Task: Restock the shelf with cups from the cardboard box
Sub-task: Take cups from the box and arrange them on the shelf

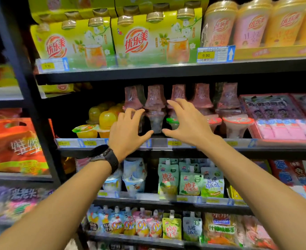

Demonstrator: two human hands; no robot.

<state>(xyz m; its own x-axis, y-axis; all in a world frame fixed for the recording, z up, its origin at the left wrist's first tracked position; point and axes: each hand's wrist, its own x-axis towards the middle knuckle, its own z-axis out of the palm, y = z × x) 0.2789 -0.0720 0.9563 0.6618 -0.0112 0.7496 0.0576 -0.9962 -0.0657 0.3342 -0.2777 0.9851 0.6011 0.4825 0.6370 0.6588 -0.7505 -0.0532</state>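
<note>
On the middle shelf (pixel 159 143) stands a row of clear plastic cups stacked in pairs, the upper ones upside down with pinkish wrap. One stack (pixel 155 112) sits between my hands. My left hand (pixel 128 131), with a black watch on the wrist, is just left of it, fingers spread. My right hand (pixel 188 121) is just right of it, fingers also spread. Neither hand touches the stack. More stacked cups (pixel 227 103) stand to the right. No cardboard box is in view.
Yellow jelly cups (pixel 101 121) sit left of the stack. Pink flat packs (pixel 281 121) lie at the right. The shelf above holds green multipacks (pixel 155 40) and tall drink cups (pixel 253 24). Pouches (pixel 190 179) fill the lower shelves. A black upright (pixel 27 87) stands at the left.
</note>
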